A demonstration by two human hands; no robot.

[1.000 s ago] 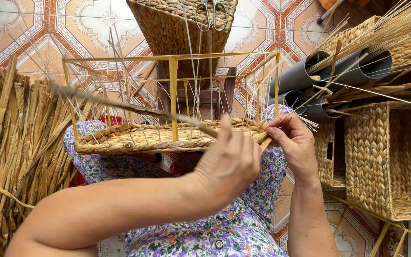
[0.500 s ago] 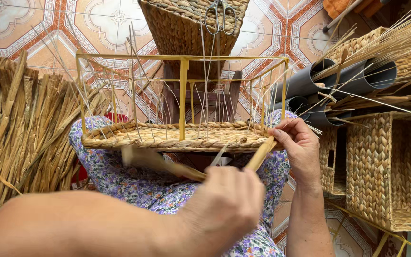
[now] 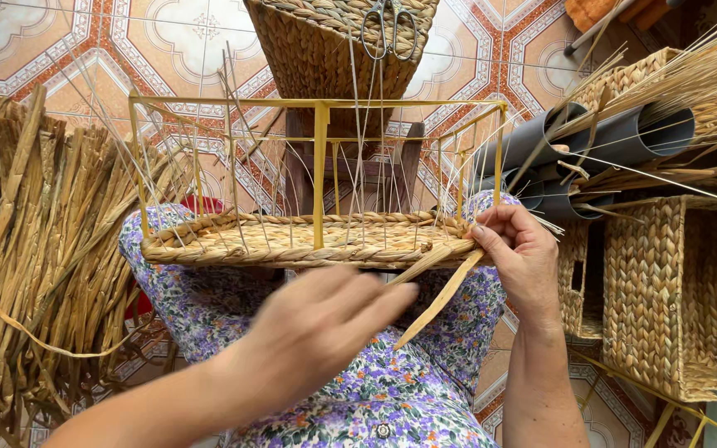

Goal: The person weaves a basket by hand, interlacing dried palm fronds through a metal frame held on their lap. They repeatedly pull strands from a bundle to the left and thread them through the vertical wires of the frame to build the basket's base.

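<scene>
Patterned tile floor [image 3: 60, 50], dried reed bundle [image 3: 35, 249] at left. On lap: half-woven basket [image 3: 292, 241] on yellow wire frame [image 3: 320, 166]. Right hand [image 3: 524, 257] pinching weave edge; left hand [image 3: 317, 332] blurred, fingers loosely extended over loose reed strand [image 3: 441, 294]. Strand likely light, pliable, brittle if creased; best gripped near weave.

A patterned tile floor [image 3: 151, 41] in orange, cream and red fills the top of the frame. A heap of dried straw strands [image 3: 35, 249] lies on it along the left edge, a finished woven basket [image 3: 674, 290] stands at the right, and grey plastic pipes [image 3: 574, 149] lie at upper right.
</scene>
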